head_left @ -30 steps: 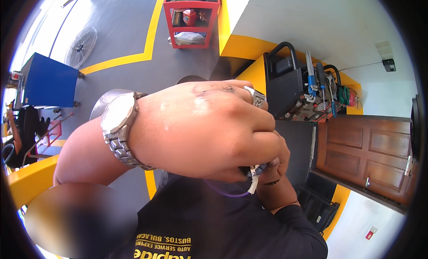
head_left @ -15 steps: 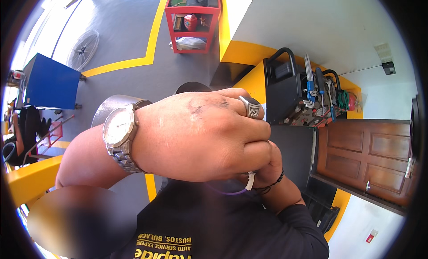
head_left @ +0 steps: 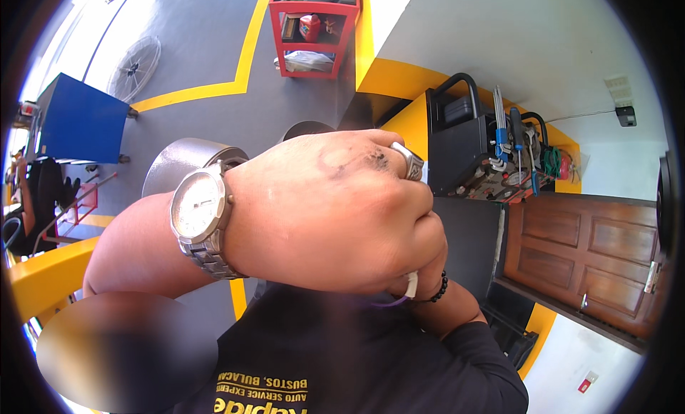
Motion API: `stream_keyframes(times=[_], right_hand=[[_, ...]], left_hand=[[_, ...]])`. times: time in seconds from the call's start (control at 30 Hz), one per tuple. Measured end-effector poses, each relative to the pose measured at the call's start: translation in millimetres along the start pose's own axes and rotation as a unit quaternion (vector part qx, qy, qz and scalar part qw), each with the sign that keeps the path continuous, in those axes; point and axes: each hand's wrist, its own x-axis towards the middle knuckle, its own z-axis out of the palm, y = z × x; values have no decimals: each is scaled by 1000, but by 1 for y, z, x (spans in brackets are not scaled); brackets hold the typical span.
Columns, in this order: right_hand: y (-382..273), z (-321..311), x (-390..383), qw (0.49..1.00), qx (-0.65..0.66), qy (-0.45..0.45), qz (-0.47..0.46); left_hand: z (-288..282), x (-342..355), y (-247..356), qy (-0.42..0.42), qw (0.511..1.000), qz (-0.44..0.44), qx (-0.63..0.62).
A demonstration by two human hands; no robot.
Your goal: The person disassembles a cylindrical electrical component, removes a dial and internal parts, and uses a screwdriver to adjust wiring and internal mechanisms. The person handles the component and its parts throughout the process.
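My left hand [head_left: 335, 207] fills the middle, its back toward me and its fingers curled closed. It wears a silver wristwatch [head_left: 200, 206] and a chunky silver ring [head_left: 410, 162]. My right hand [head_left: 430, 277] is close behind it, against the curled fingers, with a black bead bracelet [head_left: 440, 288] at the wrist; its fingers are mostly hidden. Under the left fingers a small white piece [head_left: 412, 285] sticks out, beside a thin purple cord [head_left: 389, 302]. What the hands grip is hidden. Behind the left wrist appears a grey metallic rounded object [head_left: 178, 164].
A red shelf cart [head_left: 314, 39] stands at the far side. A black tool holder [head_left: 492, 146] with hex keys and screwdrivers is to the right, near a brown wooden door [head_left: 581, 253]. At left are a blue cabinet [head_left: 82, 121], a round wire guard [head_left: 135, 68] and a yellow bar [head_left: 53, 275].
Both hands have shifted slightly right, still together. The left hand has turned a little, and less of the right hand and the purple cord shows. The surroundings have moved slightly in the view.
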Motion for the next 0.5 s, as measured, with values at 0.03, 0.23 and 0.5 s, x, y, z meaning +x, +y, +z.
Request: stream_keyframes(times=[0.03, 0.23, 0.5], right_hand=[[4, 0, 3, 1000, 24, -5, -11], [38, -18, 38, 960, -11, -49, -277], [42, -57, 45, 796, -314, 12, -518]], left_hand=[[1, 0, 1, 10, 1000, -11, -4], [1, 3, 4, 53, 998, -40, 18], [1, 5, 4, 81, 995, -43, -31]])
